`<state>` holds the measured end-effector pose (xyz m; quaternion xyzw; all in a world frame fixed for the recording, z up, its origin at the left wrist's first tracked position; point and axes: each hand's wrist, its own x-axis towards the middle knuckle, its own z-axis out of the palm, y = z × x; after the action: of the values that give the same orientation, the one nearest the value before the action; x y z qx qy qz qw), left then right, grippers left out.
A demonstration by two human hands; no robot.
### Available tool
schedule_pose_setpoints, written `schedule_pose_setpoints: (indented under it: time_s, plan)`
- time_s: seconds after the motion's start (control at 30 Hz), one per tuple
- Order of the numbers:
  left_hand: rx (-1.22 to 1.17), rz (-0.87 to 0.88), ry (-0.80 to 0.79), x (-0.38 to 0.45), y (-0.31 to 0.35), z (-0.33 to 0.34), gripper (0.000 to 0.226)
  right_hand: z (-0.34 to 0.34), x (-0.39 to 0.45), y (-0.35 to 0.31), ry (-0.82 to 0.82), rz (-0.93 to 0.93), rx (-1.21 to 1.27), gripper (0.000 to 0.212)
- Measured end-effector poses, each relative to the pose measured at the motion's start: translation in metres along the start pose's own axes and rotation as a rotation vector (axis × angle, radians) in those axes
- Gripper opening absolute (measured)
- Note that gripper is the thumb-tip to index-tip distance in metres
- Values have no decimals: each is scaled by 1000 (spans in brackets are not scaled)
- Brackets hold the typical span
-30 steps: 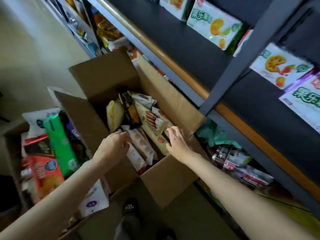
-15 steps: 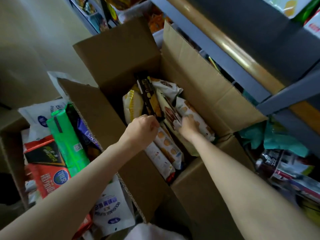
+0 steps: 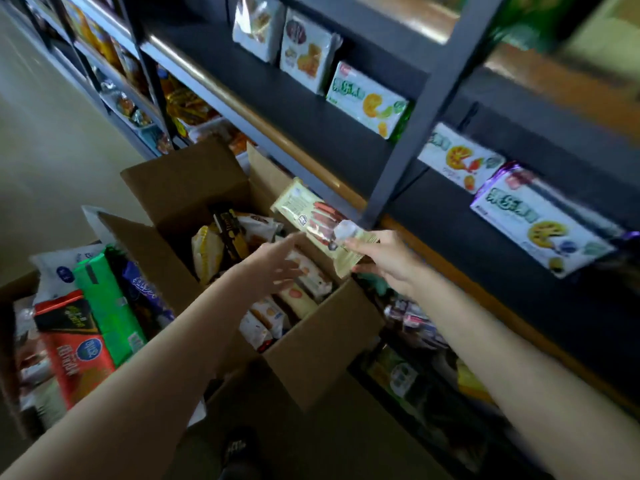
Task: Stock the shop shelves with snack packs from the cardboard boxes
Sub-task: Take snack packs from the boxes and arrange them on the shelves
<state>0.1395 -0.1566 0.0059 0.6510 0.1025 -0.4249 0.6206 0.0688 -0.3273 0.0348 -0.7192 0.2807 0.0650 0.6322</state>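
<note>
An open cardboard box point(image 3: 311, 355) on the floor holds several snack packs point(image 3: 304, 278). My right hand point(image 3: 384, 261) grips one long cream-coloured snack pack point(image 3: 311, 216) with red printing, lifted above the box's right side, just below the shelf's wooden front edge point(image 3: 277, 133). Over the box, my left hand point(image 3: 280, 261) hovers with fingers spread and holds nothing. On the dark shelf point(image 3: 311, 116) stand several white biscuit packs point(image 3: 367, 98).
A second box point(image 3: 10, 341) at the left holds red, green and purple packs point(image 3: 104, 313). Lower shelves at the right hold more goods point(image 3: 412, 323). A grey upright post point(image 3: 415, 119) crosses the shelf. A shoe point(image 3: 235, 448) is on the floor below.
My right hand has pulled the cream pack out of the box and raised it toward the shelf. My left hand has opened and lifted off the packs. The view tilted up.
</note>
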Motion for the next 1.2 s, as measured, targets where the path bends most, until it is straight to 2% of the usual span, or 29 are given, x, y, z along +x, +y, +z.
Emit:
schedule_pose_setpoints:
  time_s: [0.1,0.17,0.23,0.33,0.47,0.6,0.7,0.83,0.9,1.03,1.2]
  plan:
    - [-183,146,-176,-58,11,60,24,-45,-83,-20,15,-114,-12,28]
    - [-249,268,-221,-99,20,101,12,-80,-142,-33,13,-194,-54,21]
    - [-204,390,-287,-138,31,141,15,-115,-200,-48,34,-252,-168,7]
    - [-144,561,-408,-193,58,194,11,-167,-270,-77,129,-358,-330,15]
    - [-17,768,-537,-257,104,264,16,-230,-333,-122,405,-516,-381,32]
    - [136,920,-705,-301,136,329,25,-281,-373,-143,594,-588,-460,45]
    - [236,1005,-816,-328,156,375,29,-311,-398,-154,753,-692,-530,37]
    - [342,1190,-956,-371,186,433,32,-344,-439,-178,1051,-870,-618,36]
    - [353,1297,-967,-389,201,460,32,-363,-459,-191,1189,-930,-713,34]
    - [504,1538,-844,-406,228,509,22,-413,-497,-207,1440,-925,-811,35]
    - [685,1674,-639,-401,260,558,24,-484,-519,-213,1556,-826,-797,37]
